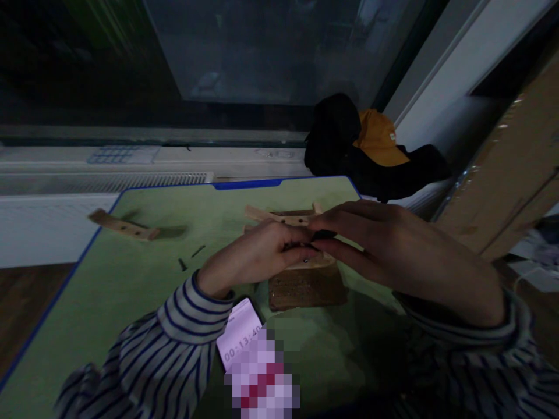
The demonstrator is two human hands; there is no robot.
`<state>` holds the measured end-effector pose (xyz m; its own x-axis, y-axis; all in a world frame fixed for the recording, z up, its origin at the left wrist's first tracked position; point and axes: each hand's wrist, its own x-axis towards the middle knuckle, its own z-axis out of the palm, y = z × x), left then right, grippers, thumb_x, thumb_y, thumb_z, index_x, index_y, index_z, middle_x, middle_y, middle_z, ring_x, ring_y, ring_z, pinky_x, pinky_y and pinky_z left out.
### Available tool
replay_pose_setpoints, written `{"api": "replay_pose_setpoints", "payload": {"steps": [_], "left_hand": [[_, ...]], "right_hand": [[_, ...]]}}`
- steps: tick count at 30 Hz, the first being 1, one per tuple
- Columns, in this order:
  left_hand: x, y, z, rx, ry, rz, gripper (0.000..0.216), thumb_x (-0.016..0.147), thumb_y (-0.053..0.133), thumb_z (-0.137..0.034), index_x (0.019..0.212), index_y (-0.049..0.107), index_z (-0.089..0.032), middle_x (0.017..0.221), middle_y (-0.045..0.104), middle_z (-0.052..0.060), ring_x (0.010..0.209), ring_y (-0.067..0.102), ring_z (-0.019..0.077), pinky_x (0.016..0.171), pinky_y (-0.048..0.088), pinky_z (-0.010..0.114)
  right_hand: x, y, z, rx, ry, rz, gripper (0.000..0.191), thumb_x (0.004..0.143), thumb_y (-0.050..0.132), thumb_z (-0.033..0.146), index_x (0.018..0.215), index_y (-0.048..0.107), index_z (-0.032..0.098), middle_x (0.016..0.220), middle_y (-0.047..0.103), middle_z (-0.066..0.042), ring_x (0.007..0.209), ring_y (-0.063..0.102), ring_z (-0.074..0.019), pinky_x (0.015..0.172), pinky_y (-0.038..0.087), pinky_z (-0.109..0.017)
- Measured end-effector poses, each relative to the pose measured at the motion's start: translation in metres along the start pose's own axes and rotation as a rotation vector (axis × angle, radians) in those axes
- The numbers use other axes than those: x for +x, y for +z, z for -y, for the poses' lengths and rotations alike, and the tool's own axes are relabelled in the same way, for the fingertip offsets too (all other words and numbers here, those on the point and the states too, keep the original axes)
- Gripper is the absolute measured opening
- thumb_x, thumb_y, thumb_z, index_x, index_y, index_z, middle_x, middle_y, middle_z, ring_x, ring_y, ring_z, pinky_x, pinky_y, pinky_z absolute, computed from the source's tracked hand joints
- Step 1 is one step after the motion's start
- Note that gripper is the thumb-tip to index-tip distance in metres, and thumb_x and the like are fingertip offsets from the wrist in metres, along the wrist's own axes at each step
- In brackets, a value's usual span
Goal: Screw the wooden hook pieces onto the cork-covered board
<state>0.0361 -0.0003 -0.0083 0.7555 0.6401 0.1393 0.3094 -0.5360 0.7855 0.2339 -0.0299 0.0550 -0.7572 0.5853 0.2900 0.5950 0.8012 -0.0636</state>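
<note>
1. the brown wooden block (pixel 308 289) lies on the green tabletop (pixel 174 314), straight in front of me, just my side of my fingertips, its long edge running left to right.
2. a pale wooden piece (pixel 321 263) lies against the block's far side, directly under my fingers, with a small shiny spot in it that may be a screw head.
3. beyond my fingers, a pale slat with holes (pixel 273 217) also runs roughly left to right, so my hands reach in along that line from its two ends.
4. my left hand (pixel 266 247) comes from the left, thumb and forefinger drawn close together; my left thumb looks nearest the shiny spot.
5. my right hand (pixel 379 238) arches in from the right, thumb and fingers bent with a dark gap between, tips meeting the left ones. i cannot tell whether either hand pinches anything.
6. well off to the left, a loose curved slat (pixel 124 227) slants towards me, two screws (pixel 182 265) between it and my left wrist.
</note>
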Motion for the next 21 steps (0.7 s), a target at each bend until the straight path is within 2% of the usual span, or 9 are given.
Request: {"api": "replay_pose_setpoints", "payload": {"steps": [5, 9, 12, 14, 17, 21], "left_hand": [[-0.0010, 0.0008, -0.0013, -0.026, -0.010, -0.016, 0.017, 0.090, 0.053, -0.026, 0.096, 0.068, -0.019, 0.086, 0.070, -0.002, 0.077, 0.063, 0.0110, 0.068, 0.044, 0.020], [0.0001, 0.0010, -0.0021, -0.034, -0.023, -0.033, 0.016, 0.087, 0.059, -0.029, 0.092, 0.068, -0.018, 0.087, 0.070, -0.002, 0.079, 0.063, 0.0125, 0.070, 0.045, 0.022], [0.0009, 0.0004, -0.0019, 0.008, -0.027, -0.031, 0.021, 0.090, 0.055, -0.032, 0.085, 0.067, -0.015, 0.084, 0.070, 0.000, 0.078, 0.063, 0.0131, 0.070, 0.045, 0.022], [0.0009, -0.0006, -0.0017, 0.007, -0.023, -0.008, 0.023, 0.092, 0.052, -0.032, 0.088, 0.067, -0.015, 0.085, 0.070, 0.001, 0.080, 0.064, 0.0136, 0.071, 0.045, 0.022], [0.0003, -0.0022, -0.0016, -0.019, -0.011, 0.019, 0.020, 0.092, 0.051, -0.028, 0.096, 0.067, -0.016, 0.092, 0.071, 0.001, 0.084, 0.065, 0.0136, 0.074, 0.046, 0.023], [-0.0004, -0.0025, -0.0015, -0.018, 0.001, 0.025, 0.020, 0.093, 0.050, -0.027, 0.097, 0.067, -0.017, 0.093, 0.070, 0.000, 0.084, 0.064, 0.0128, 0.073, 0.046, 0.022]], "right_hand": [[0.0014, -0.0002, 0.0010, -0.011, 0.029, 0.025, 0.023, 0.091, 0.050, 0.024, 0.107, 0.061, 0.011, 0.095, 0.068, -0.011, 0.081, 0.066, -0.0213, 0.067, 0.048, -0.031], [0.0018, -0.0004, 0.0018, -0.024, 0.032, 0.014, 0.022, 0.092, 0.048, 0.023, 0.105, 0.061, 0.010, 0.092, 0.068, -0.011, 0.080, 0.066, -0.0222, 0.066, 0.049, -0.032], [0.0012, -0.0001, 0.0018, -0.004, 0.026, 0.013, 0.029, 0.091, 0.051, 0.026, 0.115, 0.057, 0.011, 0.100, 0.067, -0.011, 0.085, 0.065, -0.0222, 0.071, 0.050, -0.032], [0.0007, -0.0001, 0.0014, 0.021, 0.009, 0.017, 0.032, 0.091, 0.052, 0.026, 0.120, 0.055, 0.013, 0.105, 0.066, -0.011, 0.090, 0.065, -0.0214, 0.075, 0.050, -0.032], [0.0002, -0.0004, 0.0010, 0.039, 0.001, 0.025, 0.024, 0.091, 0.051, 0.021, 0.113, 0.058, 0.013, 0.104, 0.066, -0.011, 0.090, 0.064, -0.0202, 0.075, 0.050, -0.031], [0.0004, -0.0006, 0.0011, 0.014, 0.019, 0.023, 0.021, 0.091, 0.050, 0.022, 0.106, 0.060, 0.011, 0.095, 0.067, -0.012, 0.081, 0.065, -0.0207, 0.068, 0.049, -0.031]]}}
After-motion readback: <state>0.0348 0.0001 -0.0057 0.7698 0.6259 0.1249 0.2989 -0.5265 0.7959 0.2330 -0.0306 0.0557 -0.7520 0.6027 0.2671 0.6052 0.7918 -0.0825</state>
